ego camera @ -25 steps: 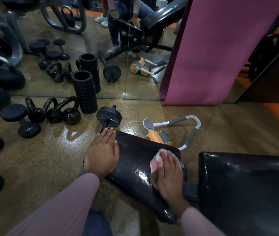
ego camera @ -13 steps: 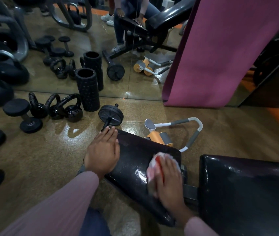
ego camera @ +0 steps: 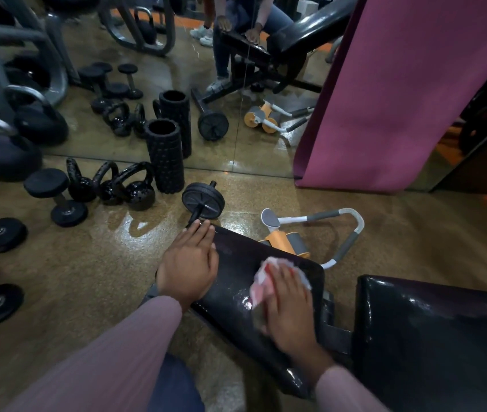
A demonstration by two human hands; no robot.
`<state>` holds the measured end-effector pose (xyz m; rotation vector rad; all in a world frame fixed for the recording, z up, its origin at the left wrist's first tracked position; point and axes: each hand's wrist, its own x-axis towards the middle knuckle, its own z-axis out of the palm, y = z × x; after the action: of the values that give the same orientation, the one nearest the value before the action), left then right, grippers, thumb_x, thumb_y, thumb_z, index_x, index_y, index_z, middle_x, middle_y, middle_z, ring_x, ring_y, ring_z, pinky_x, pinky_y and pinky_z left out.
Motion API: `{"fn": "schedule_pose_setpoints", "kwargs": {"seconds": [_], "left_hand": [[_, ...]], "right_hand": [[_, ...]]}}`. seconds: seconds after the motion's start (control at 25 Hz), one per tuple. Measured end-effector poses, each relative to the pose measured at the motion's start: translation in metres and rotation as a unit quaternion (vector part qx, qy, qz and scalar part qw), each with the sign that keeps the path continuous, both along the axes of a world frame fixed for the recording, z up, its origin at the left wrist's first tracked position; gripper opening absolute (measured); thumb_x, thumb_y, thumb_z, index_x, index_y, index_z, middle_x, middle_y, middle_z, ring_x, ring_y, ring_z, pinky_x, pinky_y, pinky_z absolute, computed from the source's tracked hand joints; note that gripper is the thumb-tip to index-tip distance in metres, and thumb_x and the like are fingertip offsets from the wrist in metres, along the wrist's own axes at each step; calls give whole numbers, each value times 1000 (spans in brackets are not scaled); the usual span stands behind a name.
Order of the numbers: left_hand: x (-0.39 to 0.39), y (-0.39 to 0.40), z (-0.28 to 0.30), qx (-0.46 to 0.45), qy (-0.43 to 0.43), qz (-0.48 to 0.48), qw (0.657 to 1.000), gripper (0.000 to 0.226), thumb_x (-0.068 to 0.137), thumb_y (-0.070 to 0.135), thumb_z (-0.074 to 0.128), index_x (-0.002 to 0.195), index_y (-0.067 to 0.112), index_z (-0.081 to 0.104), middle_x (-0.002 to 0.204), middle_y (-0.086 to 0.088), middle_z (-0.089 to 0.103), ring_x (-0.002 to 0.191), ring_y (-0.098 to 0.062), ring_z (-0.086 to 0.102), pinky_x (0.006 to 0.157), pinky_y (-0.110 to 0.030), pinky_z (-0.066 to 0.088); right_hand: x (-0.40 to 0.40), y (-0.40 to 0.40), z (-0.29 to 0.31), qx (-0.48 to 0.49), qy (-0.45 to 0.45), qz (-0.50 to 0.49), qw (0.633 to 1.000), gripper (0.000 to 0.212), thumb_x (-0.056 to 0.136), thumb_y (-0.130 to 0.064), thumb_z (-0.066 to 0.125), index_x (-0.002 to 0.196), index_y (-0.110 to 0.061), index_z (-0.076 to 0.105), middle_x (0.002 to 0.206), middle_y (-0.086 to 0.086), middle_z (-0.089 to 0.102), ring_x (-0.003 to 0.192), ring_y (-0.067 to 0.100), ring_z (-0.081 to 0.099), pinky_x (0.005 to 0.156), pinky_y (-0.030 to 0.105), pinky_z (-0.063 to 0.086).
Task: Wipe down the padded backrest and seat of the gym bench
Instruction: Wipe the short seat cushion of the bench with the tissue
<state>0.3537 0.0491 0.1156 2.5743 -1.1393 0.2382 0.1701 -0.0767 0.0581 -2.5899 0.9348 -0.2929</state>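
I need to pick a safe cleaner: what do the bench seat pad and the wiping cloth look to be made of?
The seat pad looks like black vinyl or faux leather over padding: glossy, finely grained, with wet-looking highlights. The cloth under the right hand looks like thin, soft fabric or paper, white with red, crumpling easily; which one, I cannot tell.

Your seat pad [ego camera: 236, 281]: black padded vinyl, glossy, wet-looking sheen. Backrest [ego camera: 432, 337] same gloss. Cloth [ego camera: 261, 282] white and red, crumpled, possibly paper; blurred. Floor [ego camera: 87, 278] speckled, shiny. Foam roller [ego camera: 165, 156] matt, knobbly. Mat [ego camera: 399, 93] matt maroon.
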Motion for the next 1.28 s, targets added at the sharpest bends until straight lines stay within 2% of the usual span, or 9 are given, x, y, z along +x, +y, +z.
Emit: {"fn": "schedule_pose_setpoints", "kwargs": {"seconds": [0.08,0.2,0.4,0.52,0.64,0.76,0.92,1.16,1.28], "left_hand": [[1,1,-2,1,1,-1,1000,51,91,30,31,125,7,61,132,-5,59,128,-19,50,107,-37,39],[1,3,-2,9,-1,-6,1000,52,90,31,31,124,6,62,131,-7,59,127,-20,51,107,-36,39],[1,2,0,23,-6,-15,1000,52,91,31,31,125,5,60,132,-7,58,128,-20,50,108,-36,38],[0,3,-1,22,-4,-13,1000,52,91,30,30,126,5,60,133,-7,58,128,-20,49,109,-36,36],[2,3,-1,18,0,-15,1000,52,91,30,30,126,5,60,133,-7,58,128,-21,49,109,-37,36],[2,4,0,19,-5,-21,1000,54,90,32,29,125,5,61,132,-7,58,128,-20,50,108,-36,37],[4,5,-2,13,-1,-22,1000,55,92,33,26,128,6,58,134,-5,56,130,-19,48,109,-36,36],[4,3,-5,-17,2,-28,999,53,94,34,27,129,7,58,133,-5,57,129,-19,48,110,-33,31],[4,5,-2,-73,26,-64,995,54,97,38,26,133,10,55,137,-5,55,133,-17,43,112,-32,29]], "right_hand": [[38,-24,5,25,32,-54,998,65,91,-54,5,149,-38,30,156,-6,34,146,17,22,117,48,19],[84,-2,19,15,38,-27,999,58,96,-48,16,151,-33,28,157,-5,31,146,19,21,116,47,18],[30,51,30,13,13,115,993,64,92,-58,-11,153,-43,1,163,-15,0,149,7,-10,120,40,-1],[11,19,17,11,32,61,998,57,93,-56,-3,150,-50,4,162,-17,8,149,5,-5,120,43,5],[60,-9,22,62,53,-34,996,75,82,-56,-6,152,-41,17,161,-9,20,148,14,10,119,47,9],[91,18,36,44,29,17,998,73,86,-53,-5,153,-35,17,162,-7,19,149,16,10,120,42,8],[19,63,23,18,-1,136,991,56,98,-53,1,153,-43,1,163,-15,-1,150,9,-10,120,36,-5],[63,4,21,40,16,-40,998,81,82,-56,-7,153,-30,22,160,-5,24,149,17,13,119,43,12],[98,31,35,68,-8,61,996,81,82,-55,-4,154,-28,21,162,-6,19,150,16,8,121,41,6]]}}
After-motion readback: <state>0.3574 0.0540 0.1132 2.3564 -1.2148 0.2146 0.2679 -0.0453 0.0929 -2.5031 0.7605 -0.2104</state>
